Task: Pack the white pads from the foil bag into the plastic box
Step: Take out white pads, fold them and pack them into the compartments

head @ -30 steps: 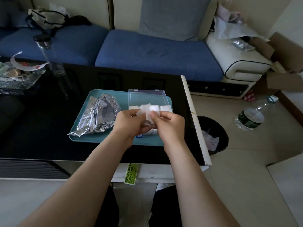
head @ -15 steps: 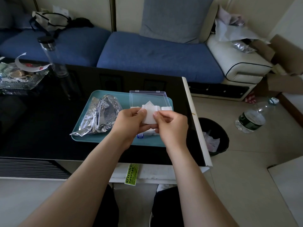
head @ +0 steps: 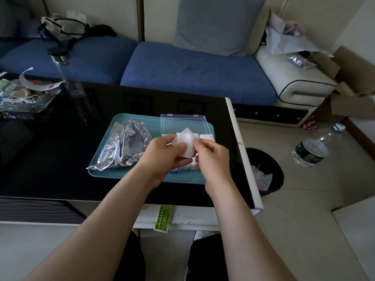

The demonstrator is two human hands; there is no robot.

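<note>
Since the earlier view the small stack of white pads [head: 185, 145] has been turned in the fingers, so one corner now points away from the person; both hands have kept their place above the near right part of the teal tray [head: 142, 178]; left hand [head: 162, 154] pinches the stack's left side, thumb on top, fingers curled beneath; right hand [head: 212, 157] pinches its right edge between thumb and fingertips; clear plastic box [head: 183, 125] lies open on the tray's far right part, with pads already inside showing on either side of the held stack and its base largely hidden by the hands; crumpled foil bag [head: 123, 147] lies on the tray's left half; likely step: squaring the stack before laying it in; best done with light pressure, edges aligned, stack turned parallel to the box walls, lowered flat beside the pads already there, released only once resting, as soft thin pads may fan out
</note>
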